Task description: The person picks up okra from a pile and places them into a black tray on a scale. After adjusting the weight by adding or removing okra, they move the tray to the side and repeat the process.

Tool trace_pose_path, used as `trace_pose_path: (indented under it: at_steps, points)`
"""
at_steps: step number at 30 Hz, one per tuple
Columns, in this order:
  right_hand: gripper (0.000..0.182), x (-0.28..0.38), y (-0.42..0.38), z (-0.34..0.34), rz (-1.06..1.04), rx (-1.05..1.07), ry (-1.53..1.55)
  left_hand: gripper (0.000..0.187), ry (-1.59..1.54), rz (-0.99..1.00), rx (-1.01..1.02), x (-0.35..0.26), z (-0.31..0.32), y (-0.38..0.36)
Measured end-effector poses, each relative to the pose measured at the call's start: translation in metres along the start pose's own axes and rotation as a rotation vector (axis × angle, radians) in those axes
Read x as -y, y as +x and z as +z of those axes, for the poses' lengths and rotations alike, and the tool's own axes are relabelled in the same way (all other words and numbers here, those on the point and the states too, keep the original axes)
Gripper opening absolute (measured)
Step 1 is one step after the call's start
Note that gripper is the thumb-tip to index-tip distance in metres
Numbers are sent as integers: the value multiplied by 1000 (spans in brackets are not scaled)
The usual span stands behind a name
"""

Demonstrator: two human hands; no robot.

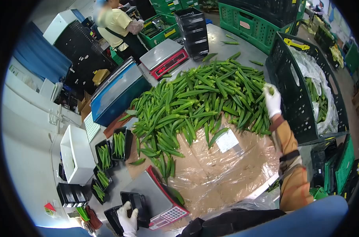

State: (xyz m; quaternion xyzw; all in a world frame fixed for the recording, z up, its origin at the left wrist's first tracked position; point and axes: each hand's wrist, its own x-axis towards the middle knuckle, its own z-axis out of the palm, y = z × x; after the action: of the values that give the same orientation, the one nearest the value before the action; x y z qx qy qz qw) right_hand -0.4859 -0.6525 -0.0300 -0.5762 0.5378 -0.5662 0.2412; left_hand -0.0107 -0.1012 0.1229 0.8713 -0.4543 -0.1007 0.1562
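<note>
A large heap of green okra [211, 89] lies across the table. At its right edge is my white-gloved right hand [272, 102], fingers curled in with a bit of green showing between them, seemingly okra. Down at the lower left, my gloved left hand [127, 221] grips the edge of a black plastic tray [142, 205]. That tray rests on a red-and-grey scale [157, 197], and a second black tray [113, 219] sits beside the hand. Farther left stand several small black trays filled with okra [119, 145].
Another scale [163, 59] stands at the back beside stacked black trays [192, 33]. A dark crate [306, 114] with a plastic liner and okra is on the right. A white bin [78, 154] sits left. Another person [118, 27] works behind. Plastic-covered cardboard [227, 177] lies in front.
</note>
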Motion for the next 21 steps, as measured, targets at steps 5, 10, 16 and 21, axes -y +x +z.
trace_pose_path:
  at_steps: [5,10,16,21]
  points:
    - [46,-108,77,-12,178,152,-341,49,-94,322,-90,-79,54,141]
    - [65,-119,86,7,310,420,-280,52,-234,704,-56,-229,150,297]
    - [67,-95,72,5,296,419,-372,34,-387,1033,-124,-409,274,398]
    - [68,-99,67,6,315,415,-423,42,-130,837,-89,-451,324,420]
